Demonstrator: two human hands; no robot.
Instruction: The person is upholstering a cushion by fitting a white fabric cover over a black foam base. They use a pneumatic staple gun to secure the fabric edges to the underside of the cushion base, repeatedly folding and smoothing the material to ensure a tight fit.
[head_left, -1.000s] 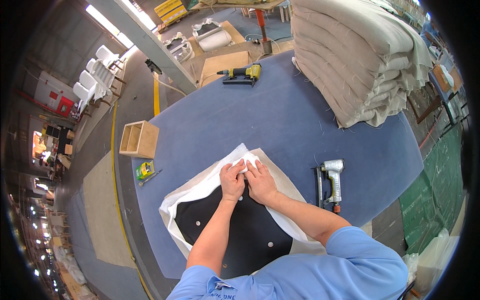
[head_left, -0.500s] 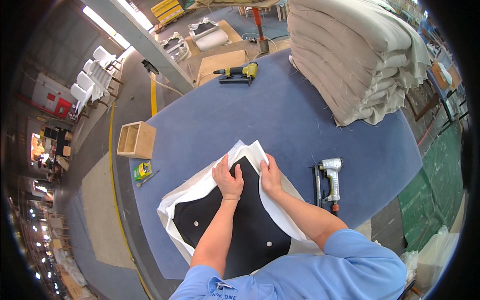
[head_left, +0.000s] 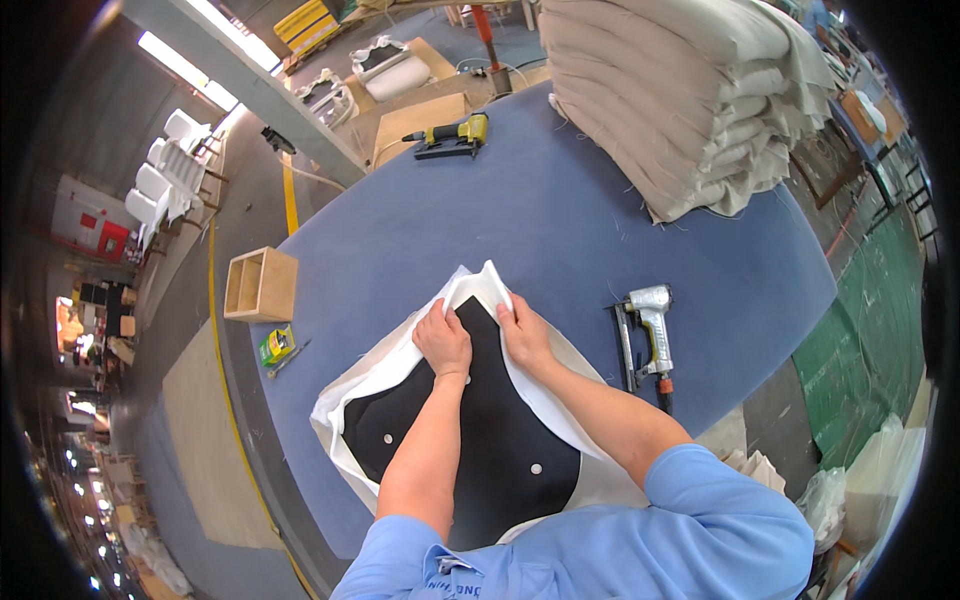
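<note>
A black seat panel with several pale round spots on its face lies within white padding and light fabric that stand up around its edges. My left hand is closed on the folded padding edge left of the panel's far corner. On the other side of that corner, my right hand pinches the padding between thumb and fingers. Beyond my hands, the padding rises to a peak. To the right lies a silver staple gun with a hose at its handle.
A yellow-black staple gun lies at the table's far edge. A tall stack of beige fabric covers fills the far right. On the left are an open wooden box and a small green-yellow box on the blue table.
The fingers of my left hand have curled further over the padding edge, with the thumb drawn in. My right hand stays on its side of the corner. The whole view has shifted slightly.
</note>
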